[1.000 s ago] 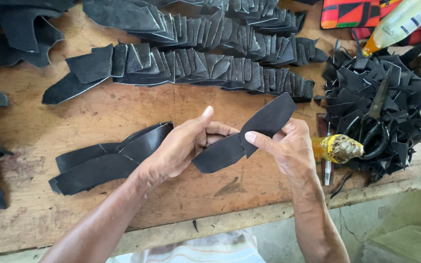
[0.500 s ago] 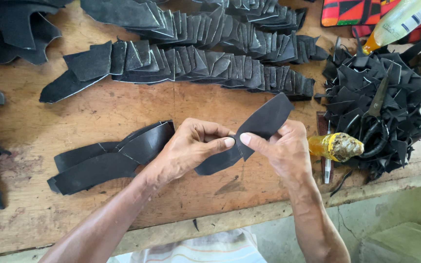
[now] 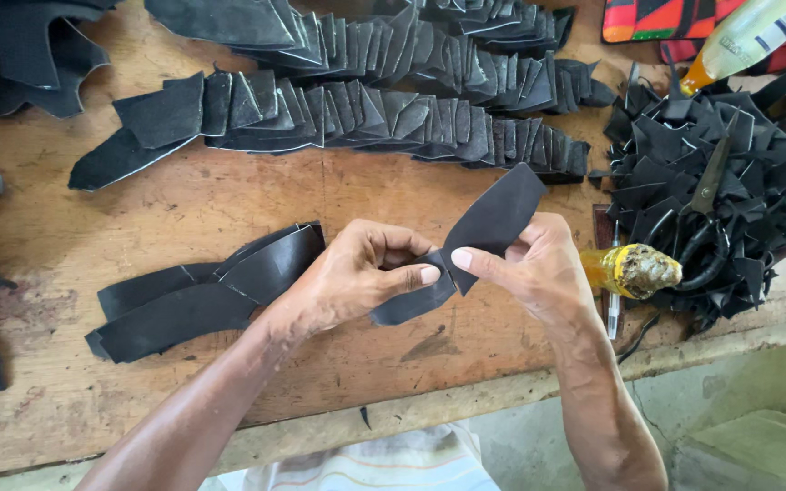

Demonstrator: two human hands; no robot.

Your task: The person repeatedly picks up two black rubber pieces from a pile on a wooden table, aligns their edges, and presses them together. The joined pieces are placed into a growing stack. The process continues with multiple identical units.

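Black, matte, possibly leather strip [image 3: 488, 227], bent between both hands' grip

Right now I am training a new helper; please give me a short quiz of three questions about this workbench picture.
1. True or false: both hands grip the same black leather piece.
2. What lies right of the right hand? A) the yellow-handled tool B) a hammer C) a cup
3. Fill in: the scissors lie on the pile of black ____.

Key
1. True: the left hand pinches its lower end and the right hand its middle, above the wooden bench.
2. A
3. Scraps. They are loose black offcuts, unlike the overlapped rows of cut pieces farther back.
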